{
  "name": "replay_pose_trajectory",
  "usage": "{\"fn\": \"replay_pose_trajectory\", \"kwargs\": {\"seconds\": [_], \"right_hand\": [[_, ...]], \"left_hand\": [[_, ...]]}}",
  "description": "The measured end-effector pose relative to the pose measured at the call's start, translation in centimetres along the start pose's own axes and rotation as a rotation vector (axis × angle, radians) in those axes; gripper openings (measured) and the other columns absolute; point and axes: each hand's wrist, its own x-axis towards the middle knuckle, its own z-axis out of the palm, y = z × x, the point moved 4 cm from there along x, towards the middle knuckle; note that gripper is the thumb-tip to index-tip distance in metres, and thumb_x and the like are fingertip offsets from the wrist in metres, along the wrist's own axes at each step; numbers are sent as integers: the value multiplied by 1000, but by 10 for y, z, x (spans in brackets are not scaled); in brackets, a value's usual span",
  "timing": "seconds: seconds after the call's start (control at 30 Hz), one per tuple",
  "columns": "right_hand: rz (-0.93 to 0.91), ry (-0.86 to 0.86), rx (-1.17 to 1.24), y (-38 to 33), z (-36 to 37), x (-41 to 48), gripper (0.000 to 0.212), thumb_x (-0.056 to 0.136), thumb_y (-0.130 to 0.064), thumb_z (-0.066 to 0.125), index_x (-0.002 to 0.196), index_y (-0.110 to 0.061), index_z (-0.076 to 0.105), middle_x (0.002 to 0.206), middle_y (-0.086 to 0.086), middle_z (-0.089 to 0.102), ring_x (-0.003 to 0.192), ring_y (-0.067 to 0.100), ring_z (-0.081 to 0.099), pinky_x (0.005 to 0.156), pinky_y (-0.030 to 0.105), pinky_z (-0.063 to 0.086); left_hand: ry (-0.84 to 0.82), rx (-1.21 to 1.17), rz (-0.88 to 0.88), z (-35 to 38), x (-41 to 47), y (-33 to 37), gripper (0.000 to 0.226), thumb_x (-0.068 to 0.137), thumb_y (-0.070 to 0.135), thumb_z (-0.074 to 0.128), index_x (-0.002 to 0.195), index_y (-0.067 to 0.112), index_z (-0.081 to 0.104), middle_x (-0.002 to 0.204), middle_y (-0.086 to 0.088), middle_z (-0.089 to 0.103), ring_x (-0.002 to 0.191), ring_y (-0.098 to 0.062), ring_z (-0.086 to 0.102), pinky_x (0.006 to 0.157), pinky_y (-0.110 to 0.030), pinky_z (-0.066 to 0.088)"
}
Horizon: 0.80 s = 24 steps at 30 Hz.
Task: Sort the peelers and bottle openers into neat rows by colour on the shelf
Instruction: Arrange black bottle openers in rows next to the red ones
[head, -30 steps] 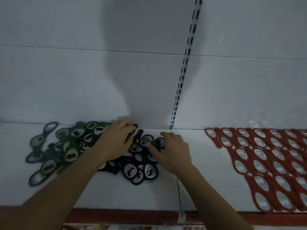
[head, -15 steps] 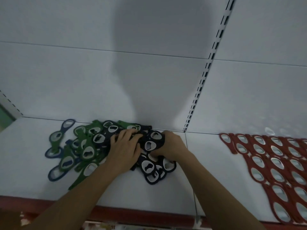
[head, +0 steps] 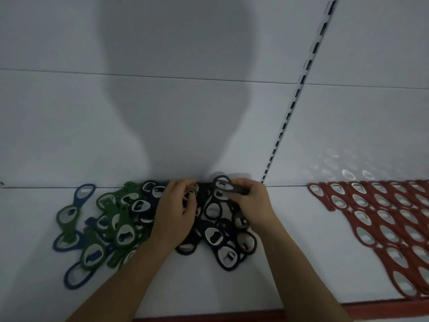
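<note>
While the white shelf (head: 290, 252) carries red openers (head: 383, 224) in rows at right and a green-and-blue heap (head: 92, 252) at left, the black heap (head: 218, 233) lies between — left hand (head: 176, 214) curled into it, grasp unclear; right hand (head: 253, 203) pinching one black opener (head: 222, 184) by the back wall.

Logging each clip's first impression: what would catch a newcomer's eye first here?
The left hand and right hand are sunk into a jumbled heap of black, green and blue bottle openers with oval metal inserts at the back of the white shelf. The right hand pinches one raised black bottle opener. Far right, the red bottle openers lie in neat overlapping rows, in sharp contrast.
</note>
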Motion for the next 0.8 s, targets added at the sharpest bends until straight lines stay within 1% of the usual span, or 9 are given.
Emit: {"fn": "replay_pose_trajectory", "kwargs": {"seconds": [0.07, 0.17, 0.27, 0.33, 0.43, 0.57, 0.63, 0.7, 0.8], "right_hand": [[42, -22, 278, -10, -1, 3, 21, 90, 4, 68, 108, -4, 75, 94, 11, 78, 84, 24, 74, 70, 28, 59], [128, -195, 553, -26, 17, -1, 24, 94, 5, 61, 116, 5, 70, 97, 16, 76, 85, 23, 73, 71, 27, 59], [61, -225, 451, -30, 40, -7, 25, 93, 6, 62, 116, 1, 71, 107, 18, 76, 99, 27, 73, 89, 33, 59], [-27, -180, 291, -27, 50, -9, 27, 92, 6, 64, 116, -2, 71, 108, 13, 76, 104, 26, 73, 96, 38, 57], [-29, -104, 211, -17, 49, -9, 31, 88, 2, 71, 117, -7, 67, 107, 12, 76, 102, 26, 73, 96, 47, 57], [59, -208, 390, -4, 42, -16, 45, 87, 5, 70, 127, -15, 63, 116, 20, 71, 107, 34, 71, 93, 45, 58], [83, -181, 396, -2, 34, -20, 41, 88, 6, 71, 122, -15, 66, 110, 18, 73, 98, 29, 73, 85, 38, 60], [89, -121, 346, -3, 27, -22, 34, 87, 6, 72, 114, -13, 70, 100, 11, 76, 88, 23, 74, 75, 30, 60], [78, -7, 275, -6, 15, -23, 25, 87, 4, 74, 106, -11, 73, 93, 8, 77, 79, 18, 74, 68, 23, 58]], "left_hand": [[-8, -201, -83, -4, 4, 10, 26, 102, 17, 57, 126, 24, 64, 120, 8, 64, 111, -2, 61, 97, -24, 51], [-164, -732, -289, 7, 16, 26, 33, 93, 39, 64, 123, 28, 68, 122, 5, 72, 116, -8, 66, 100, -28, 52], [-165, -1145, -452, 20, 28, 35, 61, 72, 51, 87, 122, 21, 68, 119, -3, 74, 113, -19, 69, 94, -33, 55], [-70, -1173, -562, 22, 30, 34, 65, 73, 40, 89, 128, 16, 63, 122, -5, 73, 116, -21, 69, 97, -38, 55], [9, -1085, -583, 24, 27, 32, 23, 99, 3, 56, 120, 3, 66, 119, -10, 74, 116, -25, 69, 105, -47, 52], [120, -1306, -745, 23, 34, 17, 24, 103, -2, 43, 118, 4, 62, 114, -18, 71, 109, -32, 71, 101, -51, 54], [156, -1397, -783, 24, 38, 8, 24, 105, -1, 40, 117, 9, 58, 99, -19, 65, 92, -31, 71, 91, -49, 60], [199, -1455, -797, 22, 41, 3, 23, 106, 2, 36, 109, 12, 56, 81, -11, 58, 68, -24, 61, 68, -40, 62], [237, -1563, -841, 19, 46, -9, 17, 105, 13, 44, 97, 18, 59, 75, -1, 53, 51, -11, 44, 50, -27, 45]]}}
